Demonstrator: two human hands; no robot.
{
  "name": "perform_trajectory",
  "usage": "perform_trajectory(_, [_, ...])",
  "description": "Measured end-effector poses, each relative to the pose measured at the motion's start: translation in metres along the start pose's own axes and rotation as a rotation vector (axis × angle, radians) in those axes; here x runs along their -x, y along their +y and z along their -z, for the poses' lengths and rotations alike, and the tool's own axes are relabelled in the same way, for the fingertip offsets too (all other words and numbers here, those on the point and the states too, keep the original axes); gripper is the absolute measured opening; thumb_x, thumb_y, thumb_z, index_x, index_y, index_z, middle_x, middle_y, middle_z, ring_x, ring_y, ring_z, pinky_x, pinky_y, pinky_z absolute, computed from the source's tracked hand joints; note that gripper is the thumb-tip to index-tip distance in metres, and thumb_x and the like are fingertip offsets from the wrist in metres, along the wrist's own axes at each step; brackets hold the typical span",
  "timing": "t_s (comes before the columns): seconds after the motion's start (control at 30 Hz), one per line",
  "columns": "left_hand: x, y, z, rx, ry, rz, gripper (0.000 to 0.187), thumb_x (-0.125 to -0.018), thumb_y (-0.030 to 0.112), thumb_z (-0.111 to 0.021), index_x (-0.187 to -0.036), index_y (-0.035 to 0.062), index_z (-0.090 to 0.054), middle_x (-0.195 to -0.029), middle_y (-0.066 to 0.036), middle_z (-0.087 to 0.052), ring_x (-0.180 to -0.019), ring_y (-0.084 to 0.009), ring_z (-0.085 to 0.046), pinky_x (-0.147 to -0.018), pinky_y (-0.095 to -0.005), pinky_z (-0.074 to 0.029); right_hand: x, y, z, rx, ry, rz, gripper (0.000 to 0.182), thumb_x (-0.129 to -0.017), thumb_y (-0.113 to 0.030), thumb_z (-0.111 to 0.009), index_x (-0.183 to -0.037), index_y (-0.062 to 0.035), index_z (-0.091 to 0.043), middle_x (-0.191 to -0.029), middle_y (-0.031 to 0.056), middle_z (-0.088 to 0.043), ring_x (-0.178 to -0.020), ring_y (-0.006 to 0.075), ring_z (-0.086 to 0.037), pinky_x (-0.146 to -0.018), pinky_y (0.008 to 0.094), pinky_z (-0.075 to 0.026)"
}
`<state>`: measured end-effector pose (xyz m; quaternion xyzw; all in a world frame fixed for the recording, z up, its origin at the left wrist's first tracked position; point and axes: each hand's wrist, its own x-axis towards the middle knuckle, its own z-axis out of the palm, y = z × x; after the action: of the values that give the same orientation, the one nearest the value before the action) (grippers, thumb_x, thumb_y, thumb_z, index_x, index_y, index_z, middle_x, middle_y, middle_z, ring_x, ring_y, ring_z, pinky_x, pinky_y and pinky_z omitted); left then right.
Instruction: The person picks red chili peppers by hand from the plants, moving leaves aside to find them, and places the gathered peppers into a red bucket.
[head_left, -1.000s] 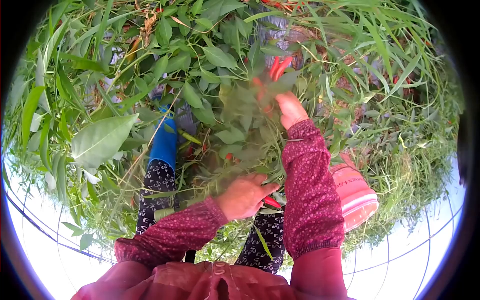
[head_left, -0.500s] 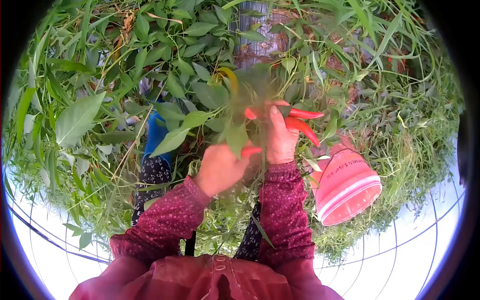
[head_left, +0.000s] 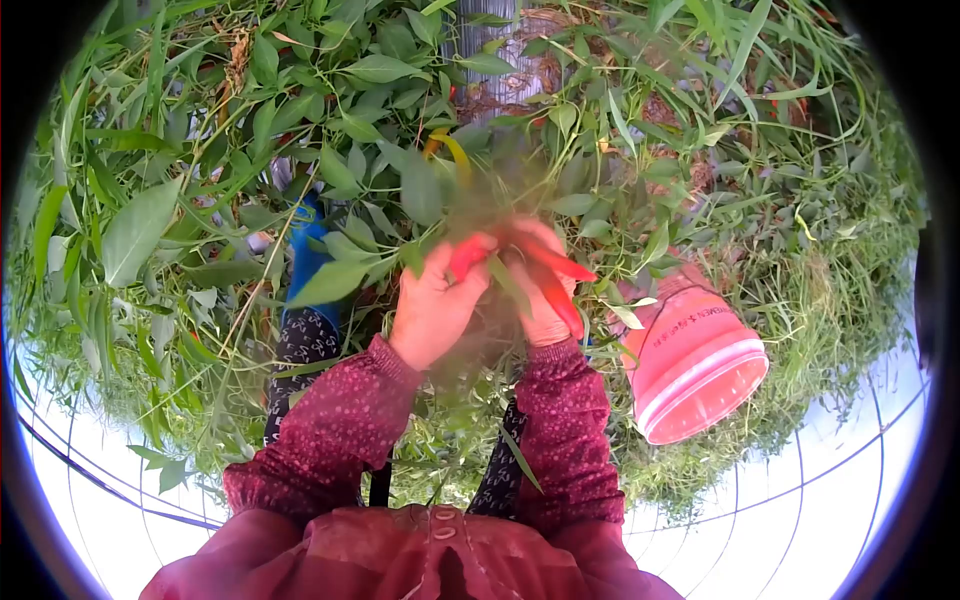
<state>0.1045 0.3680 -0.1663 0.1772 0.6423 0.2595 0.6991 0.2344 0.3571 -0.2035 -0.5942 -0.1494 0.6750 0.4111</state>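
Note:
My left hand [head_left: 430, 310] is closed around a red pepper [head_left: 467, 256], low among the leaves in the middle of the view. Close beside it on the right, my right hand [head_left: 541, 300] holds red peppers [head_left: 556, 292], whose tips point right and down past the fingers. Part of the right hand's fingers is blurred. A yellow pepper [head_left: 458, 158] hangs just above the hands on the green plant [head_left: 420, 190].
A pink bucket [head_left: 690, 350] lies tilted at the right, its opening toward me. Blue footwear [head_left: 308, 250] shows among leaves at the left. Dense pepper plants and grass surround a strip of grey sheeting [head_left: 485, 50] at the top.
My left hand has moved up toward the right hand with its red pepper. The peppers in my right hand now point further downward, and that hand has shifted slightly left.

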Motion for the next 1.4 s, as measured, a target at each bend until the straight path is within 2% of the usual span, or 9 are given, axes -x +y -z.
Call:
perform_trajectory(0.23, [-0.001, 0.009, 0.009, -0.534, -0.041, -0.394, 0.032, -0.071, 0.004, -0.064, -0.104, 0.0045, -0.061, -0.098, -0.013, -0.064, -0.086, -0.0229, -0.064, -0.074, -0.0288, -0.049, -0.002, 0.004, -0.008, -0.021, -0.082, -0.005, 0.034, -0.074, 0.008, -0.055, -0.106, -0.0037, -0.052, -0.112, 0.0079, -0.047, -0.1, 0.0197, -0.051, -0.089, 0.0277, -0.04])
perform_trajectory(0.3, [0.001, 0.018, 0.012, -0.484, -0.126, -0.348, 0.034, -0.074, -0.001, -0.061, -0.108, 0.0029, -0.059, -0.099, -0.009, -0.063, -0.088, -0.0174, -0.061, -0.079, -0.0276, -0.047, 0.008, -0.003, -0.014, 0.613, -0.006, 0.333, 0.03, -0.074, 0.006, -0.056, -0.102, -0.0047, -0.053, -0.109, 0.0073, -0.049, -0.098, 0.02, -0.052, -0.087, 0.0276, -0.041])
perform_trajectory(0.5, [-0.001, 0.029, 0.022, -0.045, -0.495, 0.009, 0.043, -0.081, 0.009, -0.066, -0.12, 0.0004, -0.052, -0.104, -0.003, -0.059, -0.087, -0.0092, -0.055, -0.081, -0.0248, -0.046, 0.057, 0.002, -0.019, -0.658, 0.174, -0.215, 0.019, -0.073, 0.001, -0.06, -0.09, -0.0049, -0.053, -0.094, 0.0093, -0.056, -0.091, 0.0174, -0.055, -0.078, 0.0298, -0.045])
perform_trajectory(0.57, [-0.001, 0.047, 0.024, 0.082, -0.467, 0.196, 0.041, -0.082, 0.014, -0.065, -0.119, 0.0011, -0.053, -0.102, -0.003, -0.06, -0.081, -0.0074, -0.054, -0.076, -0.0221, -0.046, 0.078, 0.002, -0.026, 0.704, 0.02, 0.209, 0.024, -0.071, 0.003, -0.064, -0.091, -0.0052, -0.053, -0.091, 0.0101, -0.058, -0.086, 0.0195, -0.057, -0.075, 0.0293, -0.047])
perform_trajectory(0.7, [-0.002, 0.034, 0.026, 0.017, -0.245, 0.045, 0.036, -0.087, 0.024, -0.058, -0.115, 0.0016, -0.055, -0.09, -0.003, -0.061, -0.073, -0.0075, -0.054, -0.062, -0.0218, -0.044, 0.085, 0.001, -0.027, 0.408, 0.067, 0.287, 0.033, -0.065, 0.004, -0.069, -0.093, -0.0053, -0.053, -0.1, 0.0122, -0.057, -0.088, 0.0221, -0.057, -0.075, 0.0289, -0.047])
perform_trajectory(0.87, [-0.001, 0.038, 0.033, 0.13, -0.111, -0.045, 0.031, -0.089, 0.022, -0.051, -0.109, -0.0008, -0.057, -0.105, -0.014, -0.06, -0.099, -0.0212, -0.057, -0.083, -0.0359, -0.046, 0.08, -0.041, -0.005, 0.197, -0.215, 0.207, 0.027, -0.069, -0.004, -0.068, -0.09, -0.0046, -0.051, -0.113, 0.0147, -0.054, -0.102, 0.0231, -0.049, -0.086, 0.0345, -0.04])
perform_trajectory(0.97, [-0.001, 0.038, 0.036, 0.09, -0.388, -0.01, 0.035, -0.089, 0.024, -0.054, -0.117, 0.0038, -0.056, -0.101, 0.0, -0.063, -0.072, -0.0031, -0.054, -0.057, -0.0178, -0.04, 0.081, -0.049, -0.021, -0.077, -0.185, -0.086, 0.03, -0.069, -0.001, -0.068, -0.093, -0.0041, -0.05, -0.112, 0.0124, -0.053, -0.1, 0.018, -0.049, -0.084, 0.0319, -0.041])
perform_trajectory(1.07, [0.0, 0.037, 0.018, -0.401, -0.552, -0.418, 0.03, -0.088, 0.023, -0.05, -0.108, 0.0027, -0.06, -0.116, -0.013, -0.055, -0.119, -0.029, -0.04, -0.1, -0.0409, -0.029, 0.082, -0.043, -0.028, -0.216, -0.115, -0.273, 0.031, -0.072, 0.001, -0.066, -0.098, -0.003, -0.05, -0.106, 0.0066, -0.051, -0.095, 0.0122, -0.05, -0.081, 0.0279, -0.043])
perform_trajectory(1.4, [-0.001, 0.037, 0.012, -0.451, -0.359, -0.359, 0.03, -0.088, 0.02, -0.052, -0.107, -0.002, -0.056, -0.109, -0.015, -0.056, -0.098, -0.03, -0.055, -0.089, -0.0346, -0.04, 0.072, -0.04, -0.008, -0.395, 0.039, -0.312, 0.058, -0.066, -0.014, -0.068, -0.118, -0.0041, -0.043, -0.097, 0.0108, -0.059, -0.087, 0.0247, -0.058, -0.079, 0.0375, -0.046])
